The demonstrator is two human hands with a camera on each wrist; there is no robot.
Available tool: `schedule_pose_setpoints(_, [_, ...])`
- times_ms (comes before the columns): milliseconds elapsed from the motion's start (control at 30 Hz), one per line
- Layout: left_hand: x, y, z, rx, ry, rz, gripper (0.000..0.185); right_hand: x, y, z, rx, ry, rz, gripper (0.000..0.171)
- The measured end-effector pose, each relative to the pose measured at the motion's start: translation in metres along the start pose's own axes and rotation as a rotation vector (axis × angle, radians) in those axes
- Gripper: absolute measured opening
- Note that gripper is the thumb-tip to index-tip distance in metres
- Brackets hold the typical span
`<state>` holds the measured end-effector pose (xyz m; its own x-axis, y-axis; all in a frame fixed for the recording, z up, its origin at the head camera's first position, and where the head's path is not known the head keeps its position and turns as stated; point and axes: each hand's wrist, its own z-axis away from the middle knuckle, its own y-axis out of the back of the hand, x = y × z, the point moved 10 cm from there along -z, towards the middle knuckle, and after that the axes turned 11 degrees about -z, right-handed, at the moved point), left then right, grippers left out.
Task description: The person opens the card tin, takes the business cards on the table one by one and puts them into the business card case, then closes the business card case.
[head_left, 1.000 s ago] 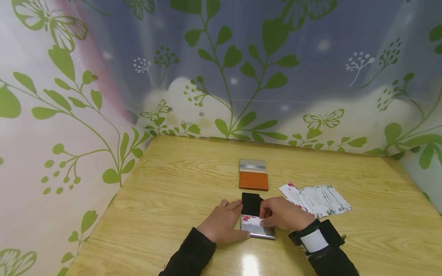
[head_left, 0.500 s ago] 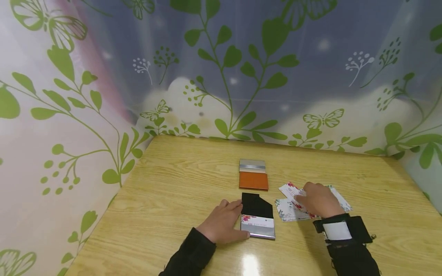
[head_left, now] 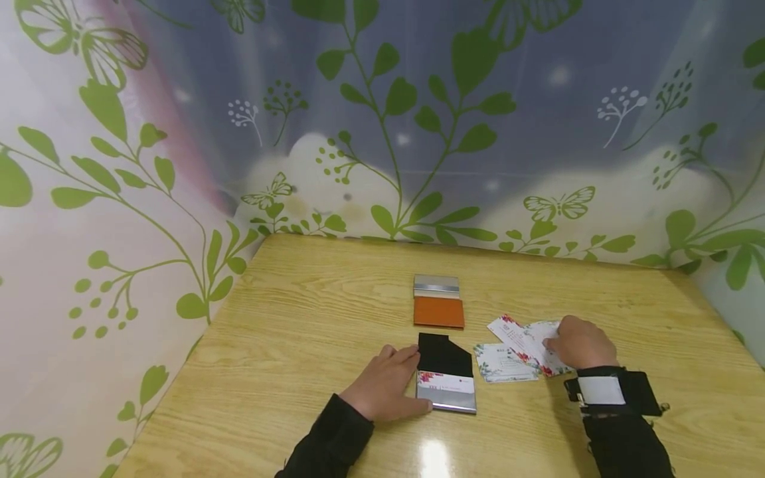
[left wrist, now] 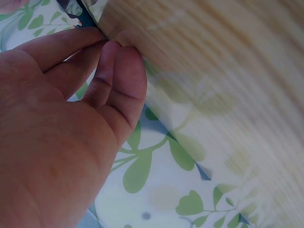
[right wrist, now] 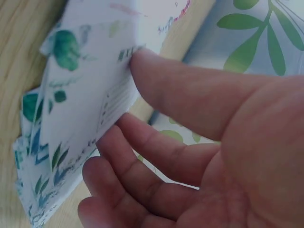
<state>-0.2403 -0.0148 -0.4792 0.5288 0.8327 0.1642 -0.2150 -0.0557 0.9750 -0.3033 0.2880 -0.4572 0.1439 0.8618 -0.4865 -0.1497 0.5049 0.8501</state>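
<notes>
Left hand (head_left: 385, 388), fingers flat and relaxed, rests against the open black-lidded silver card case (head_left: 446, 382) on the wooden table (head_left: 299, 345). Right hand (head_left: 580, 344) pinches floral-printed white cards (head_left: 526, 342), thumb over fingers, right of the case.

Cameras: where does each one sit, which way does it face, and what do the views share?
Head: worn on the head, looks forward and down at the table, black card case, both hands and sleeves.
Left wrist: looks along the left hand toward blurred wood.
Right wrist: looks along the right hand, thumb on floral cards.
Shared: head and right wrist both show those cards.
</notes>
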Motion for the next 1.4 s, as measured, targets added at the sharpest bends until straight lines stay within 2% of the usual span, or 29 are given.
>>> schedule_pose_setpoints(167, [0.000,-0.001,0.000,-0.003,0.002,0.010,0.086,0.001,0.006,-0.002,-0.004,0.032,-0.010,0.027])
schedule_pose_setpoints(267, [0.000,0.000,0.001,-0.004,0.000,0.017,0.086,-0.004,0.016,-0.001,0.005,0.082,-0.017,0.031])
schedule_pose_setpoints(400, [0.000,0.002,0.002,-0.005,0.000,0.019,0.086,-0.016,0.024,0.003,-0.001,0.139,-0.092,0.030])
schedule_pose_setpoints(500, [0.000,0.003,0.002,-0.003,0.001,0.013,0.086,-0.035,0.023,0.009,-0.023,0.204,-0.172,0.032])
schedule_pose_setpoints(733, [-0.001,0.003,0.001,-0.003,0.008,0.010,0.086,-0.099,-0.011,0.023,-0.203,0.440,-0.330,0.021])
schedule_pose_setpoints(900, [0.000,0.001,-0.001,0.002,0.010,0.003,0.086,-0.127,-0.042,0.027,-0.266,0.527,-0.350,0.015])
schedule_pose_setpoints(1100, [-0.001,-0.001,-0.003,-0.004,0.014,-0.004,0.087,-0.138,-0.070,0.025,-0.289,0.534,-0.304,0.010])
schedule_pose_setpoints(1233, [-0.001,-0.001,-0.003,-0.004,0.013,-0.004,0.087,-0.141,-0.075,0.024,-0.238,0.534,-0.255,0.010])
schedule_pose_setpoints(1400, [-0.001,-0.001,-0.002,-0.006,0.018,0.001,0.088,-0.140,-0.077,0.021,-0.204,0.516,-0.254,0.011])
